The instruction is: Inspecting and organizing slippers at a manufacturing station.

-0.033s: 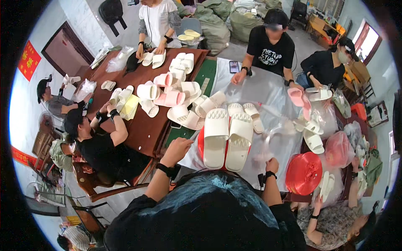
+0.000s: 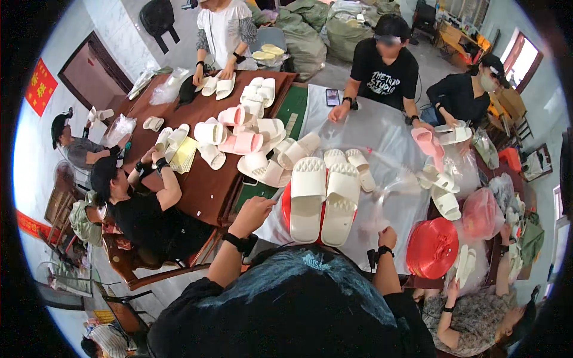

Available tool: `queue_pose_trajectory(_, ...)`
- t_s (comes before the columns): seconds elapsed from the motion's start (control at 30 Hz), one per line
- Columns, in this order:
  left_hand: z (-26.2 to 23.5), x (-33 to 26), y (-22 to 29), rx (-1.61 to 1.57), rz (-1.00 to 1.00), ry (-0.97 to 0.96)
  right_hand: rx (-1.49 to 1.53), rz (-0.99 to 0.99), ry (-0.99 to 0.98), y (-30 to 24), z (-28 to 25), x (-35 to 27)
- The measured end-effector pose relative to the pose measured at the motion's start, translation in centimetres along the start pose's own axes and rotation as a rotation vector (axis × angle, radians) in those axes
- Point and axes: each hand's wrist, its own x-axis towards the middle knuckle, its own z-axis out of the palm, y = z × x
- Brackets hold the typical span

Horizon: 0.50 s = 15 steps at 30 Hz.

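A pair of white slide sandals [image 2: 307, 200] stands side by side in front of me, on a red round thing [image 2: 286, 206] that is mostly hidden beneath them. To their left is my left hand [image 2: 253, 216], fingers curled and tips toward the sandals, apart from them. What it pinches, if anything, is too small to make out. On the other side, my right hand [image 2: 387, 237] is closed at the lower edge of a blurred sheet of clear plastic [image 2: 382, 206]; whether it grips the plastic I cannot tell. Two smaller white slides [image 2: 360, 169] lie just behind the pair.
White and pink slides [image 2: 242, 142] pile up at the left, over the brown table [image 2: 206, 179] and green strip. A red plastic roll [image 2: 433, 249] lies right of my right hand. Co-workers sit or stand around; one across holds a pink slide [image 2: 427, 142]. A phone [image 2: 332, 97] lies far off.
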Motion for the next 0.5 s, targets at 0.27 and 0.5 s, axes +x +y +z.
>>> queue_pose_trajectory(0.27,-1.2,4.5,-0.9,-0.066,0.123,0.003,0.314,0.074,-0.144,2.5,2.9,0.3)
queue_pose_trajectory(0.5,-0.5,7.0,-0.6,-0.091,0.263,-0.115,0.181,0.054,-0.015,0.4,1.0,-1.7)
